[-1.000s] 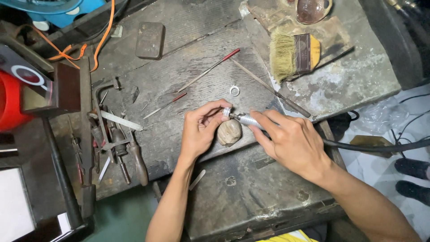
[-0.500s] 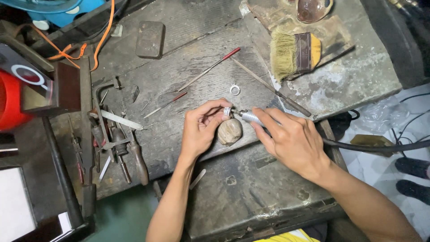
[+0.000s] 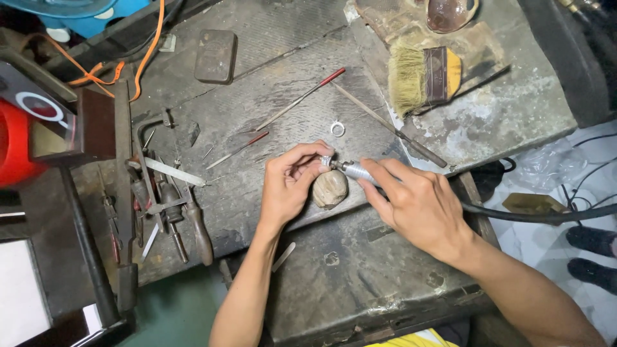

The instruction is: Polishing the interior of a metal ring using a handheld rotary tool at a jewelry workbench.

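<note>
At the far left of the frame I see a red drum (image 3: 11,144) and a dark block (image 3: 96,125) on a grimy grey worktop (image 3: 283,58). Just right of them, at left centre, pliers and other hand tools (image 3: 170,212) lie in a loose heap, with a flat metal strip (image 3: 173,172) across the top of it. In the upper left, an orange cable (image 3: 144,58) curls past a small dark tin (image 3: 215,56).

Near the centre, two thin files with red handles (image 3: 302,97) lie slanted, and a small loose ring (image 3: 337,128) sits on the worktop right of them.

My left hand (image 3: 289,186) is at centre frame, its fingers (image 3: 307,154) pinched together on a tiny silver ring (image 3: 326,160). Just below that ring, touching the hand, a rounded wooden peg (image 3: 330,188) stands at the worktop's edge.

My right hand (image 3: 418,205), right of centre, has its fingers clamped around a metal handpiece (image 3: 355,171), held like a pen. Its tip meets the silver ring. A black hose (image 3: 533,215) runs from the hand to the right edge.

In the upper right lie a long rod (image 3: 392,128), a bristle brush (image 3: 424,76) and a shallow brown dish (image 3: 450,11).
</note>
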